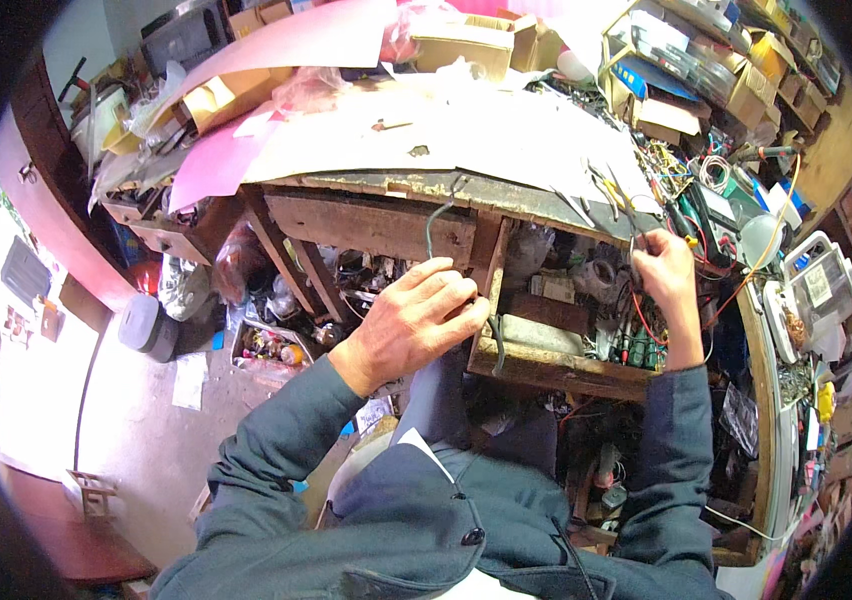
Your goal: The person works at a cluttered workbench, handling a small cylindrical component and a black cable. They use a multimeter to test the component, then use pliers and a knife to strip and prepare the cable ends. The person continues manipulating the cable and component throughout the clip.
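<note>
My left hand (416,320) is closed around a thin bent wire (437,226), whose greenish upper end rises above my fingers toward the bench edge; a dark length hangs below the hand. My right hand (666,275) is pinched on a slim dark tool at the bench's right front edge; its exact kind is hard to tell. Beside it, several hand tools (606,190) lie on the pale sheet (346,130) covering the bench top. Beneath both hands is an open wooden drawer (566,374) holding wires and small parts.
Cardboard boxes (461,45) line the bench's back. Tangled leads and instruments (716,205) crowd the right, beside clear plastic containers (816,280). A box of parts (271,350) and a grey bin (146,330) stand on the floor at left, near a pink door (46,190).
</note>
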Available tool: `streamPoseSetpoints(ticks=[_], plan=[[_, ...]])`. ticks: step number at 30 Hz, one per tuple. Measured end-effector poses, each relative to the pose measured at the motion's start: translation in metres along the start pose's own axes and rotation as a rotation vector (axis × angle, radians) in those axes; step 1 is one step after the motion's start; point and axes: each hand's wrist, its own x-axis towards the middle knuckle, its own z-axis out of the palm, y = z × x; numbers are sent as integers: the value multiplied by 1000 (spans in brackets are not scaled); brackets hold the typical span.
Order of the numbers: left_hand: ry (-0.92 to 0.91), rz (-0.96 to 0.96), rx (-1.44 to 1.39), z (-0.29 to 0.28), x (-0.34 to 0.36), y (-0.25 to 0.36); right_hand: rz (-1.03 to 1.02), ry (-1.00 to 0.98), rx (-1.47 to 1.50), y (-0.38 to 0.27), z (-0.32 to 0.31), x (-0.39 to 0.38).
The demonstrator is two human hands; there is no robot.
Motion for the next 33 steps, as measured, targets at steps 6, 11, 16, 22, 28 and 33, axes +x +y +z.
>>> streamPoseSetpoints(ticks=[6,11,16,22,28,33], plan=[[41,5,-18,-10,-8,15,-23,-1,-268,-25,-21,42],[48,-5,-23,-11,-13,21,-63,52,-347,-9,-17,79],[25,-6,-16,-9,-19,25,-208,159,-413,4,-7,94],[-14,47,-19,-1,-14,34,-471,47,-103,-54,24,40],[-35,126,-73,4,-6,44,-895,-189,187,-119,79,-36],[-86,-34,-221,-1,-16,40,-897,-103,79,-106,90,-36]])
